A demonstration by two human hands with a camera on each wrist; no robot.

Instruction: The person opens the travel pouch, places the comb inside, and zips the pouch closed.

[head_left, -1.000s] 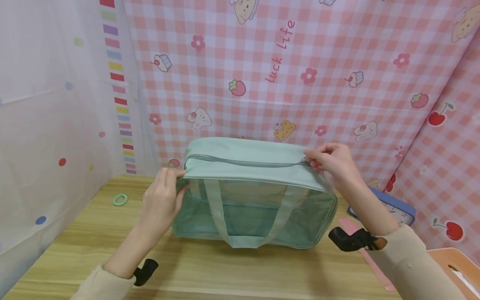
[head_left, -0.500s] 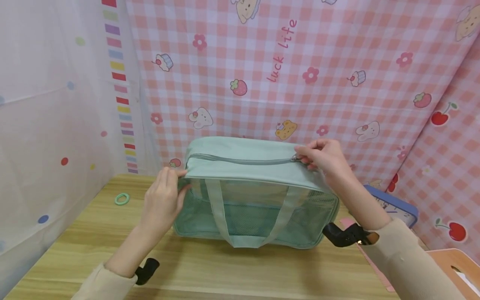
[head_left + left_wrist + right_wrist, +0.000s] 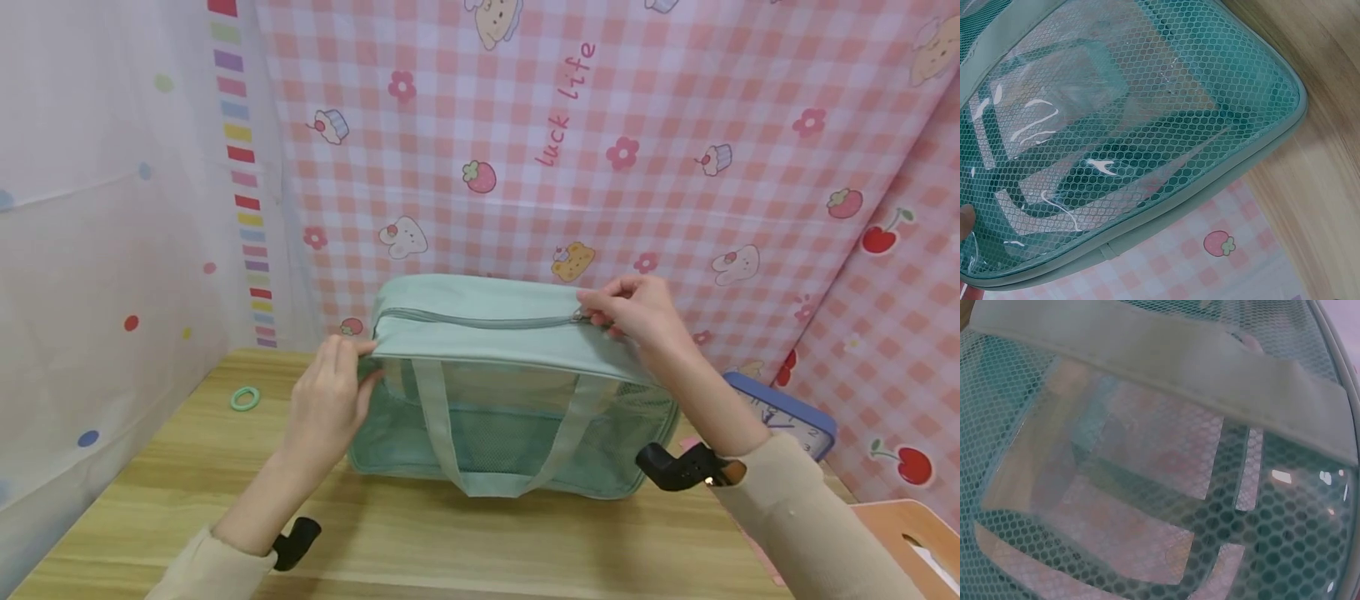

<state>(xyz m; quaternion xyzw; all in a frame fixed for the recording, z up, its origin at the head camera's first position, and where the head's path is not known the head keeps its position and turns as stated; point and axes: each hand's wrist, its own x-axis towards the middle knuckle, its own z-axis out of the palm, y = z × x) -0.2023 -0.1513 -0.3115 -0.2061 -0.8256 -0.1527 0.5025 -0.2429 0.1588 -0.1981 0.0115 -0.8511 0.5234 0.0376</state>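
A mint-green bag [image 3: 517,346] with clear and mesh sides stands upright on the wooden table, its strap handle [image 3: 491,485] hanging down the front. My left hand [image 3: 326,404] holds the bag's upper left corner, thumb in front. On top, my right hand [image 3: 641,312] pinches the zipper pull [image 3: 577,316], toward the right end of the grey zipper [image 3: 487,323]. The fingers cover the zipper just right of the pull. In the left wrist view the mesh side [image 3: 1147,144] fills most of the frame, with a fingertip [image 3: 965,222] at its edge. The strap [image 3: 1166,359] crosses the right wrist view.
A small green ring [image 3: 244,399] lies on the table at the left. Behind the right forearm stands a blue clock [image 3: 806,417]. An orange board [image 3: 900,533] with a slot is at the lower right. A checked pink cloth [image 3: 525,200] hangs behind the bag.
My right hand has moved left along the bag's top, drawing the zipper pull with it. The left hand keeps its hold on the corner, and the bag stays in place.
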